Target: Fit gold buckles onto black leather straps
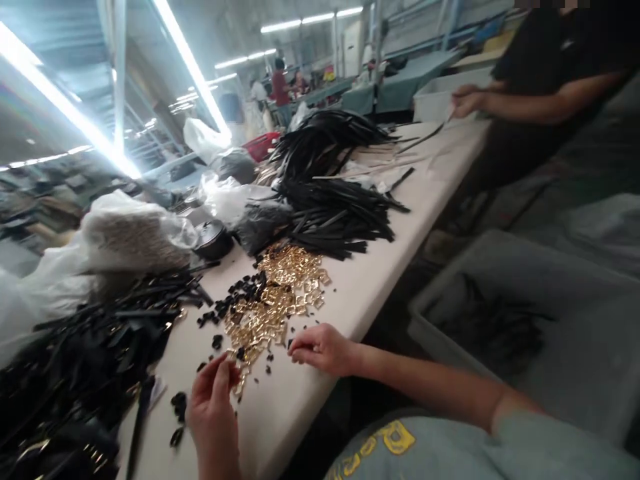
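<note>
A pile of gold metal buckles spreads along the white table, with small black loops heaped on its left side. At the near end of the pile is my left hand, its fingers curled and the thumb close to the forefinger; whatever it may hold is hidden. My right hand hovers by the table's right edge, fingertips pinched together. A tiny dark bit shows at those fingertips, too small to name. A few black loops lie left of my left hand.
Black strips lie bundled farther up the table. More black straps with gold parts are heaped at left, beside plastic bags. A grey bin stands at right on the floor. Beyond, a co-worker's hand holds a strip.
</note>
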{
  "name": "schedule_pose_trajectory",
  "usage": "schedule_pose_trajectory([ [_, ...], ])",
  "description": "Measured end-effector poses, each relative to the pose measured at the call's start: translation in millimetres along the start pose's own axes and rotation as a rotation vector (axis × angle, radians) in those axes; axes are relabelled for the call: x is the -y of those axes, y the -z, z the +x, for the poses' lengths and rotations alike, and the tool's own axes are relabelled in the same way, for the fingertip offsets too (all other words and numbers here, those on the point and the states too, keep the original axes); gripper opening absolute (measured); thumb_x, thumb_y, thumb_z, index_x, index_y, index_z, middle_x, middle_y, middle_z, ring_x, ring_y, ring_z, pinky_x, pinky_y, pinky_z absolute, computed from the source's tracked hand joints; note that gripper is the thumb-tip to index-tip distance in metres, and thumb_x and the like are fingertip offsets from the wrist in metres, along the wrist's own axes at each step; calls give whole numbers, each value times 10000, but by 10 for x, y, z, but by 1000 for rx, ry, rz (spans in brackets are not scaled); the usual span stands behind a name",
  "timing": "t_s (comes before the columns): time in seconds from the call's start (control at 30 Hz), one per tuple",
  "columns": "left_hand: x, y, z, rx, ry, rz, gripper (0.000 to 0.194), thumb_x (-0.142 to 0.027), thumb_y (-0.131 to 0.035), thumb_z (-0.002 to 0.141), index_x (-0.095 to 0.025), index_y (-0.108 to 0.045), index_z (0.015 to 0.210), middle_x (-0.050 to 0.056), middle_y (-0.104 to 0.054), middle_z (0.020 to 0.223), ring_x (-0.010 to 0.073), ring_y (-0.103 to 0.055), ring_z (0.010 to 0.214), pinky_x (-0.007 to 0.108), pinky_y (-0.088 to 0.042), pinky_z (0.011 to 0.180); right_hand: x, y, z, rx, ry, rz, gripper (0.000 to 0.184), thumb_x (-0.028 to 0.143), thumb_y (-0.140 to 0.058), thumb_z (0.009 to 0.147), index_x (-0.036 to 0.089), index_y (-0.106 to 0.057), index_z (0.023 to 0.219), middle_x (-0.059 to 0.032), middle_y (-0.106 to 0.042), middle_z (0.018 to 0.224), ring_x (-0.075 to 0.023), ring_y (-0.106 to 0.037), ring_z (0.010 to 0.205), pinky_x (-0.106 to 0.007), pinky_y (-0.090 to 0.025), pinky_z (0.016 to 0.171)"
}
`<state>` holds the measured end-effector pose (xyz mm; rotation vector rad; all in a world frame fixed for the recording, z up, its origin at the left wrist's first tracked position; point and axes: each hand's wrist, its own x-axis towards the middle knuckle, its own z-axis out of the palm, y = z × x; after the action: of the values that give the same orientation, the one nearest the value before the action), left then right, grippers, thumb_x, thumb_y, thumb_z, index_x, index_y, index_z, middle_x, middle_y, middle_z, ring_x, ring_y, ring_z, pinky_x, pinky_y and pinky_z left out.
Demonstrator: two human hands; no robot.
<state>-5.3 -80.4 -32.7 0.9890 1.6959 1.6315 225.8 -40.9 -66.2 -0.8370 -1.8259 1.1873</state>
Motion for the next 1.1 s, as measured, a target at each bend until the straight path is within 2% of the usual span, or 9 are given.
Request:
schedule_pose_trajectory([
  [0.13, 63, -121, -191, 41, -28, 134, 160, -482, -742, 672, -563, -743, 809, -101, -771, 802, 327, -754, 780, 503, -615, 771, -13, 616, 189, -264, -15, -343, 146, 337, -612, 898, 256, -731, 918, 2, -755, 856, -177, -695, 777, -297, -533, 752],
  [0.27, 22, -117, -245, 54, -68, 219, 188, -501, -719, 685, -614, -723, 835, -140, -768, 810, 359, -753, 820, 548, -612, 818, -45, 1330, 504, -443, -195, -786, 255, 314, -561, 966, 171, -700, 1124, -93, -713, 1142, -201, -659, 1018, -294, -480, 885],
  [0.33, 5, -112, -234, 74, -85, 239, 194, -492, -718, 694, -616, -723, 844, -141, -769, 816, 365, -752, 797, 562, -617, 807, -120, 1559, 668, -457, -326, -969, 326, 355, -575, 964, 147, -673, 1194, -133, -677, 1206, -234, -620, 1098, -320, -459, 938],
  [0.43, 18, -118, -206, 91, -113, 212, 191, -493, -737, 669, -598, -736, 828, -120, -771, 801, 370, -750, 753, 542, -632, 740, -256, 1681, 826, -404, -401, -1039, 299, 323, -631, 921, 112, -707, 1119, -175, -667, 1174, -273, -592, 1103, -355, -448, 946],
  [0.6, 54, -134, -208, 52, -115, 210, 177, -517, -742, 631, -592, -738, 791, -115, -762, 755, 348, -750, 709, 501, -635, 696, -330, 1643, 838, -401, -393, -1041, 234, 248, -598, 928, 124, -723, 1083, -153, -684, 1144, -256, -596, 1082, -331, -430, 924],
  [0.77, 42, -144, -236, 51, -100, 160, 146, -471, -757, 684, -531, -754, 817, -114, -754, 773, 285, -735, 684, 491, -631, 712, -126, 1553, 677, -457, -346, -1005, 333, 300, -504, 993, 141, -660, 1240, -135, -686, 1207, -232, -627, 1061, -318, -430, 905],
  [0.87, 25, -158, -242, 59, -93, 74, 164, -408, -779, 721, -448, -759, 879, -88, -747, 784, 221, -701, 664, 411, -612, 677, 56, 1262, 463, -400, -186, -854, 290, 300, -560, 959, 186, -701, 1185, -83, -723, 1151, -207, -654, 1036, -287, -445, 889],
  [0.97, 5, -172, -276, 147, -39, -55, 240, -393, -759, 782, -340, -734, 1016, -39, -736, 778, 153, -648, 605, 300, -556, 602, 228, 838, 164, -223, -22, -670, 244, 277, -616, 908, 217, -736, 1112, -43, -755, 1077, -191, -679, 975, -271, -467, 845],
  [1.1, -19, -173, -386, 248, 57, -212, 390, -471, -733, 802, -201, -669, 1075, 7, -701, 716, 113, -608, 530, 227, -497, 531, 380, 425, -187, -11, 36, -580, 228, 260, -631, 889, 175, -750, 1064, -60, -765, 966, -192, -685, 881, -279, -473, 788],
])
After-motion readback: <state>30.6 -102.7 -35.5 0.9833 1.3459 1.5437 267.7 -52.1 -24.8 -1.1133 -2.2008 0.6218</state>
